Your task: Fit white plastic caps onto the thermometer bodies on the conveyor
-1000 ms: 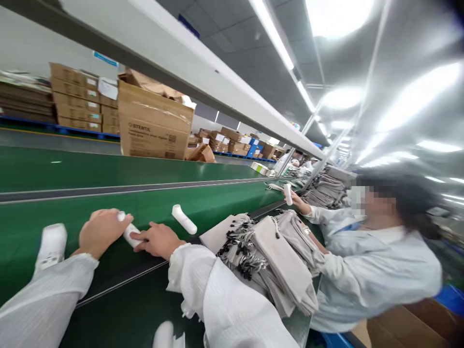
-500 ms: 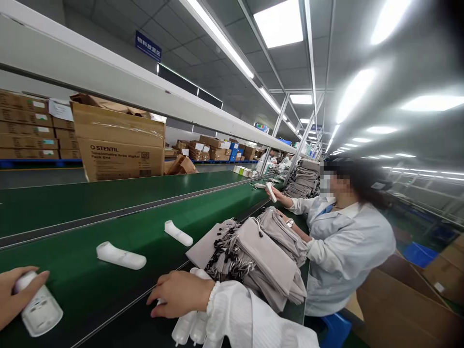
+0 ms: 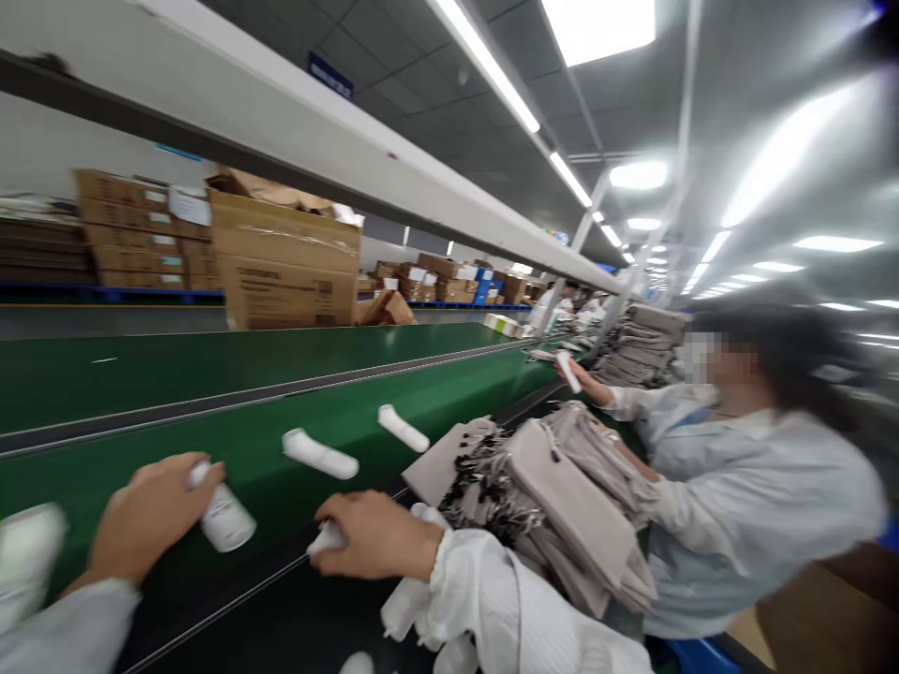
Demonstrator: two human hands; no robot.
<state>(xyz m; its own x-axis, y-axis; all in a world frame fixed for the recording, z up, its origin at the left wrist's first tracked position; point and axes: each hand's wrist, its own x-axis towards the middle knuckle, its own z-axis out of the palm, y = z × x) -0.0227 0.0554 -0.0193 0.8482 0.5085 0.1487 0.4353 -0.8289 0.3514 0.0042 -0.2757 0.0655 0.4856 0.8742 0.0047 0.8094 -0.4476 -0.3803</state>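
The right hand (image 3: 372, 536) grasps a white piece (image 3: 327, 540), partly hidden, above the near worktop (image 3: 273, 608); the left hand (image 3: 151, 513) grips a white device (image 3: 228, 520) by the green belt (image 3: 211, 426); two similar devices (image 3: 320, 456) lie beyond – near grey pouches (image 3: 562, 487); farther, a co-worker's hand (image 3: 592, 384) holds another; a carton (image 3: 287, 267) stands behind.

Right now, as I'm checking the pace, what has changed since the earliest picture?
The white device both hands touched then has been let go on the green belt. The left hand has taken hold of the next device; the right hand has drawn nearer the person and grips a white piece. The grey pouches lie as before, and the co-worker's hand still holds another device.
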